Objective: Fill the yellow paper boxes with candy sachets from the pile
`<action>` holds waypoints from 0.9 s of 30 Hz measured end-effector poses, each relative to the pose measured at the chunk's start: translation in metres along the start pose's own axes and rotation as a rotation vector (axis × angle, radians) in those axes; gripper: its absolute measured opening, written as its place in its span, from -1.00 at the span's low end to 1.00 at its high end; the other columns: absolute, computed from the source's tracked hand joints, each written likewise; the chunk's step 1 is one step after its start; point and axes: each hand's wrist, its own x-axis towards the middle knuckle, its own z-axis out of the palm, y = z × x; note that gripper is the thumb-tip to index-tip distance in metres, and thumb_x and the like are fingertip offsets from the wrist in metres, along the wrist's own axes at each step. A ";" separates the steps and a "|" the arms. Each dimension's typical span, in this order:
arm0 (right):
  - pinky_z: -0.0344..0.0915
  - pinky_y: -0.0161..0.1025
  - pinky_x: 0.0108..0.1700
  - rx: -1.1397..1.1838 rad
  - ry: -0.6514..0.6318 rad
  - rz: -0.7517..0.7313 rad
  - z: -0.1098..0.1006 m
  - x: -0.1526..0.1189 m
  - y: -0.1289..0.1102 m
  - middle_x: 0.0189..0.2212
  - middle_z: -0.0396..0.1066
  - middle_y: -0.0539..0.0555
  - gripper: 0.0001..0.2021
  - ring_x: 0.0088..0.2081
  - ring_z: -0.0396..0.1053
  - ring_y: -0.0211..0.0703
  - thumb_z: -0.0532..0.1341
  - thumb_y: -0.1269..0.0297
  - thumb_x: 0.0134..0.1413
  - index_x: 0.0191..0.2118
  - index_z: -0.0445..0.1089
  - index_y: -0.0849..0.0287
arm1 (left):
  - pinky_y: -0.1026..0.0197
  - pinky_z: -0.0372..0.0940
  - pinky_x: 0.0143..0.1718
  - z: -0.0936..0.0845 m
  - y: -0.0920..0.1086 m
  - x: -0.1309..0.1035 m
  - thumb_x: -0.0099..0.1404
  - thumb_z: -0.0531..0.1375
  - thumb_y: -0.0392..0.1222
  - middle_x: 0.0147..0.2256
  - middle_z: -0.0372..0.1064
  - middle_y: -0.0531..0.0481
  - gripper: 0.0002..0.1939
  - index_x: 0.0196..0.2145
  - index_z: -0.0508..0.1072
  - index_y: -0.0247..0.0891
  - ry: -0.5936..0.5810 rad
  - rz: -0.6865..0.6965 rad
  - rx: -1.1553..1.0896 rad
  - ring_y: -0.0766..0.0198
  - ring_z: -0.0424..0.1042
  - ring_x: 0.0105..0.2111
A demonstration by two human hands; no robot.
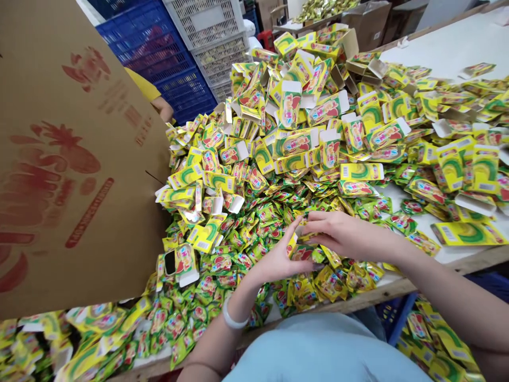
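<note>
My left hand [278,259], with a white band on its wrist, is closed around a small yellow carton [292,243], mostly hidden by the fingers. My right hand [342,232] meets it from the right, fingertips pinched together at the carton's end. Whatever those fingertips hold is hidden. Small green candy packets [222,262] lie beneath and left of my hands. Yellow candy packets [330,284] are just below them, near the table's front edge.
A large printed cardboard box [79,212] stands at left, a person's hand [163,109] behind it. Yellow cartons [294,140], many with flaps up, are heaped ahead on the white table [441,48]. Blue crates [183,93] and white crates [210,24] are stacked behind. A blue bin [401,318] holds cartons below.
</note>
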 end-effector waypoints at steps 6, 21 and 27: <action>0.28 -0.35 -0.35 0.229 0.149 0.154 0.019 -0.003 0.012 -0.36 0.47 0.01 -0.88 -0.40 0.39 -0.25 0.21 0.36 0.22 -0.13 0.42 0.16 | -0.05 0.41 0.02 -0.002 -0.011 0.002 0.04 0.42 -0.18 0.10 0.39 -0.22 -0.16 0.26 0.27 -0.20 -0.099 -0.084 -0.123 -0.11 0.44 0.06; 0.24 -0.29 -0.34 0.431 -0.099 0.282 0.060 -0.062 0.011 -0.45 0.46 0.06 -0.65 -0.41 0.38 -0.20 0.08 0.17 0.33 -0.38 0.51 0.17 | -0.11 0.26 0.11 0.048 -0.035 -0.021 0.09 0.39 -0.18 0.04 0.43 -0.27 0.27 0.41 -0.48 -0.23 -0.295 -0.264 0.019 -0.04 0.47 0.01; 0.19 -0.20 -0.43 -0.223 0.885 0.723 -0.030 -0.101 0.047 -0.44 0.46 0.12 -0.66 -0.53 0.32 -0.14 0.13 -0.08 0.25 -0.19 0.50 0.04 | -0.12 0.07 0.27 0.020 -0.041 0.001 0.29 0.25 -0.05 0.20 0.23 -0.23 -0.25 0.34 0.04 -0.13 0.226 0.178 0.429 -0.02 0.20 0.23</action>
